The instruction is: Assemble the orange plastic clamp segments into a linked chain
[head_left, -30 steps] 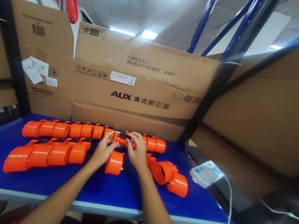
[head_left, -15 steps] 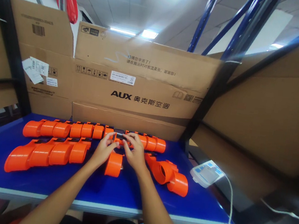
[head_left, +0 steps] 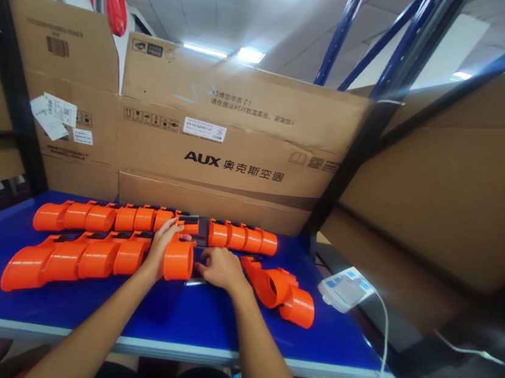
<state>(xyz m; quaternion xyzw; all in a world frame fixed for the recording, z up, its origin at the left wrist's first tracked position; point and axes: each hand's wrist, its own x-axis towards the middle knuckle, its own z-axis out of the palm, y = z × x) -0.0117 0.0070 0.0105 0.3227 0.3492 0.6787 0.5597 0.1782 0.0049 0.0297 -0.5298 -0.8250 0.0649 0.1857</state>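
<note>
My left hand point(head_left: 163, 244) is closed around an orange plastic ring-shaped part point(head_left: 189, 228), lifted just above the table with a dark strip on its upper side. In front of these fingers is another orange ring part point(head_left: 178, 261); whether it is joined to the held one is hard to tell. My right hand point(head_left: 221, 267) is low over the blue table, fingers curled together, and what they grip, if anything, is hidden. Close below its fingertips lies a small shiny flat piece point(head_left: 195, 281), partly covered.
Back-row orange parts point(head_left: 125, 219) and front-row ones point(head_left: 97, 258) line the blue table point(head_left: 94, 311). A loose orange cluster point(head_left: 297, 306) lies right. A white device point(head_left: 345, 289) with a cable is at the right edge. Cardboard point(head_left: 231, 174) walls the back.
My hands have parted. My left hand moved left with the orange part, away from the right. My right hand dropped toward the table near the shiny piece.
</note>
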